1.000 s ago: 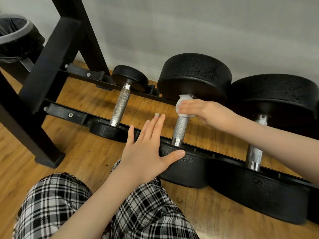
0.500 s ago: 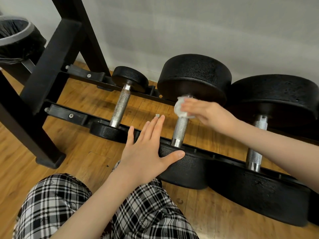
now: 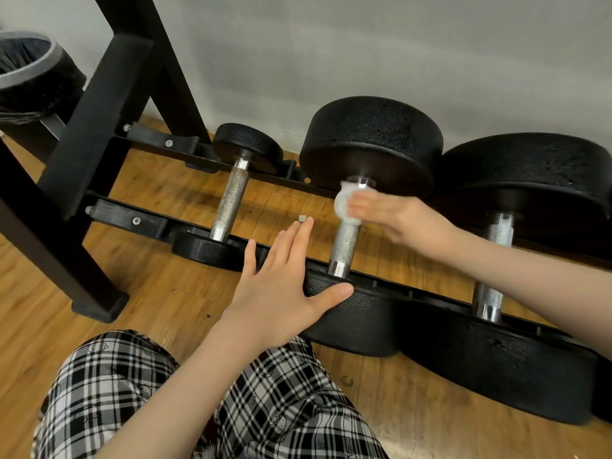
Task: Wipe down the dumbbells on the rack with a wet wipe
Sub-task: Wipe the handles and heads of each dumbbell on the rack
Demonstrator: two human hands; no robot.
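Nearest me, plaid trousers (image 3: 109, 392) over a bent knee, then the wooden floor (image 3: 39, 309); my left hand (image 3: 281, 289) lies flat with the fingers straight, its thumb on the near head of the middle dumbbell (image 3: 344, 250), bracing and gripping nothing. Beyond it, my right hand (image 3: 394, 217) has its fingers curled round the far end of that dumbbell's knurled handle, with the wet wipe (image 3: 344, 207) bunched beneath them, just under the far head; the wipe is blurred, so I judge a rubbing stroke is under way. The rack (image 3: 126, 220) carries three dumbbells across its two rails: the small dumbbell (image 3: 231, 197) to the left, the middle one, and the large dumbbell (image 3: 493, 260) to the right; a bin (image 3: 36, 77) stands far left against the wall. On progress, I judge the middle handle is partly covered; nothing shows whether the small one is done; the large one looks untouched, and the heads probably remain.
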